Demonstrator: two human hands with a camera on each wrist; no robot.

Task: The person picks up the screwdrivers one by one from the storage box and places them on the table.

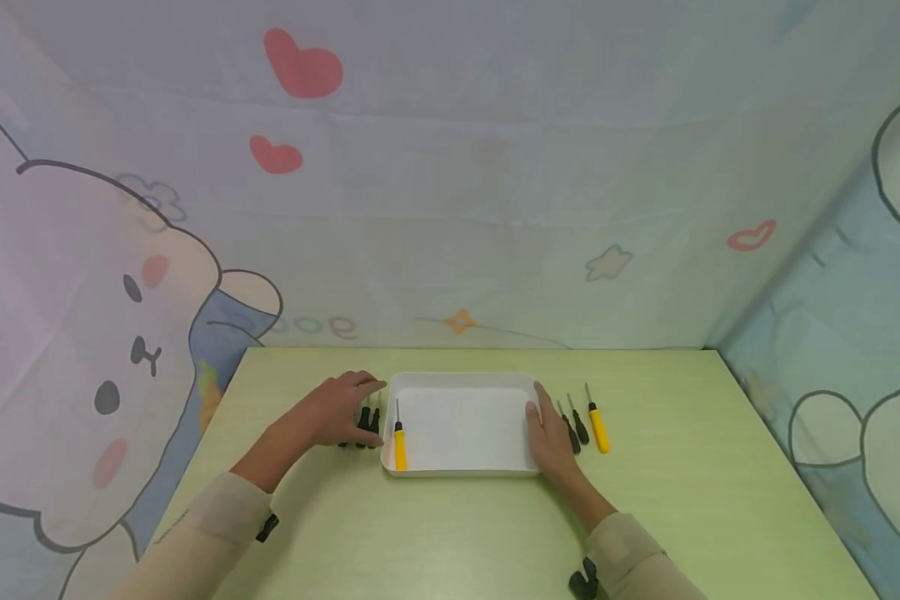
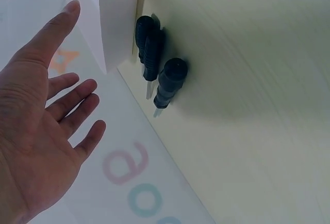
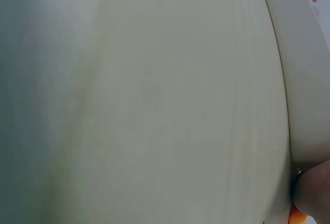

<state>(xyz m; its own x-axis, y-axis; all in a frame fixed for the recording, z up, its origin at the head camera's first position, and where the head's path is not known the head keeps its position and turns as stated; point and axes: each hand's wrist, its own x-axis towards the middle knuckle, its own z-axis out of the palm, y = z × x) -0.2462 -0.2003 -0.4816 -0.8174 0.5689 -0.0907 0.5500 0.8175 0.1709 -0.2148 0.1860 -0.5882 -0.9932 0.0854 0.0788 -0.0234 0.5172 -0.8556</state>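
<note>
A shallow white tray [image 1: 465, 425] lies on the table with one yellow-handled screwdriver [image 1: 399, 446] inside, along its left wall. My right hand [image 1: 551, 437] holds the tray's right side, thumb over the rim and fingers along the outside. At the opposite side, my left hand [image 1: 341, 410] reaches toward the rim with its fingers spread. The left wrist view shows that hand [image 2: 51, 116] with straight, parted fingers and a bare palm. Several black-handled screwdrivers [image 2: 170, 82] lie beside the tray under the left hand, partly hidden by it in the head view.
Right of the tray lie two black-handled screwdrivers [image 1: 579, 427] and another yellow-handled screwdriver [image 1: 598, 429]. The light green table [image 1: 450, 533] ends at a printed cloth backdrop [image 1: 480, 208] with hearts and cartoon figures.
</note>
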